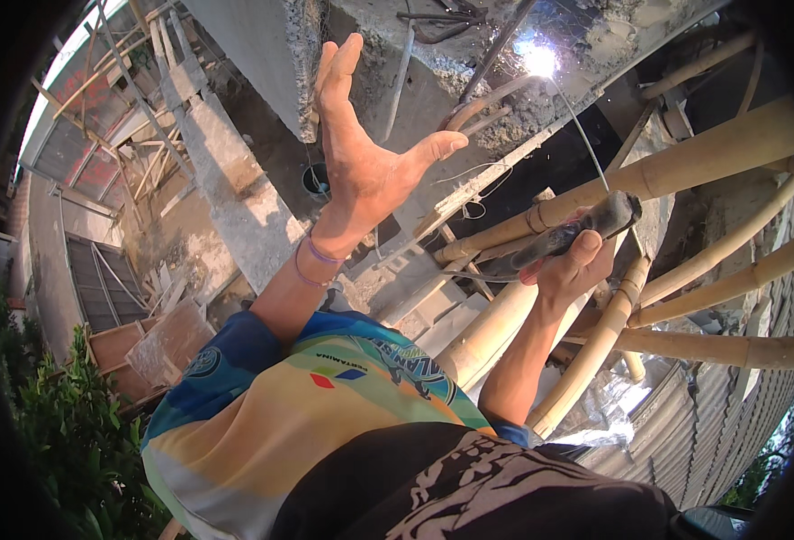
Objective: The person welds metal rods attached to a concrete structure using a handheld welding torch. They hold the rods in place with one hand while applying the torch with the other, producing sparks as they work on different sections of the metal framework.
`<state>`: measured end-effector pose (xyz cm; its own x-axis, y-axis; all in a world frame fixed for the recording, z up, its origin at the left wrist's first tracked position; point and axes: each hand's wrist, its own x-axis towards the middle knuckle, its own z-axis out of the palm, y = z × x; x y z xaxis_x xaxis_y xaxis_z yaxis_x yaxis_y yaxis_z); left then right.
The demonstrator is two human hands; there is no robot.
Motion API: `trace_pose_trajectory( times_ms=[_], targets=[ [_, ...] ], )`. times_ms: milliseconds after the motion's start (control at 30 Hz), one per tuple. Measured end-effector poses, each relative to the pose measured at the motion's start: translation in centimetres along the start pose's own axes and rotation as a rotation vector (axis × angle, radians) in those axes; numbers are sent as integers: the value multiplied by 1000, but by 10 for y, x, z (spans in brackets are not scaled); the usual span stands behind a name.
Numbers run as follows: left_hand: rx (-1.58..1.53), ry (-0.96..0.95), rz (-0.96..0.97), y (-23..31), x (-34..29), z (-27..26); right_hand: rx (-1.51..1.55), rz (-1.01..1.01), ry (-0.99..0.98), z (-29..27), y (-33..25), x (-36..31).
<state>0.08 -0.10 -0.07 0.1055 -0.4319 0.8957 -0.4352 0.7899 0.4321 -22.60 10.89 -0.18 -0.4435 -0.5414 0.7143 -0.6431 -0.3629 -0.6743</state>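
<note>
My right hand (pixel 580 272) is wrapped round a dark welding electrode holder (pixel 588 227), the thumb lying along its side. A thin welding rod (pixel 581 121) runs up from the holder's jaw. Its far tip meets a bright white-blue arc (pixel 539 59) at the end of a bent steel reinforcing bar (pixel 496 97), beside rough concrete (pixel 609 49). Glare hides the exact contact spot. My left hand (pixel 365 171) is raised to the left of the bar, fingers stretched and thumb apart, holding nothing.
Thick bamboo poles (pixel 694 148) cross on the right, above corrugated sheets (pixel 730 432). Loose steel bars (pixel 442 18) jut out at the top. A dark bucket (pixel 316 178) sits well below, past a concrete beam (pixel 226 171). Green plants (pixel 64 432) grow at lower left.
</note>
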Motion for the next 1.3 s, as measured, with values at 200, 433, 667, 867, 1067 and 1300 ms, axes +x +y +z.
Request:
trace_pose_trajectory(
  times_ms=[200, 433, 667, 867, 1067, 1300],
  targets=[
    [-22, -2, -1, 0, 0, 0, 4, 19, 5, 0, 0, 0],
    [-4, -8, 13, -1, 0, -1, 5, 11, -7, 1, 0, 1],
    [-32, -5, -6, -1, 0, 0, 12, 19, -7, 2, 0, 1],
    [-22, -18, -7, -1, 0, -1, 4, 22, -6, 1, -2, 2],
    [-18, -11, 9, -1, 0, -1, 13, 28, -8, 2, -1, 2],
    [-22, 1, 10, -1, 0, 0, 15, 23, -8, 3, 0, 3]
  ],
)
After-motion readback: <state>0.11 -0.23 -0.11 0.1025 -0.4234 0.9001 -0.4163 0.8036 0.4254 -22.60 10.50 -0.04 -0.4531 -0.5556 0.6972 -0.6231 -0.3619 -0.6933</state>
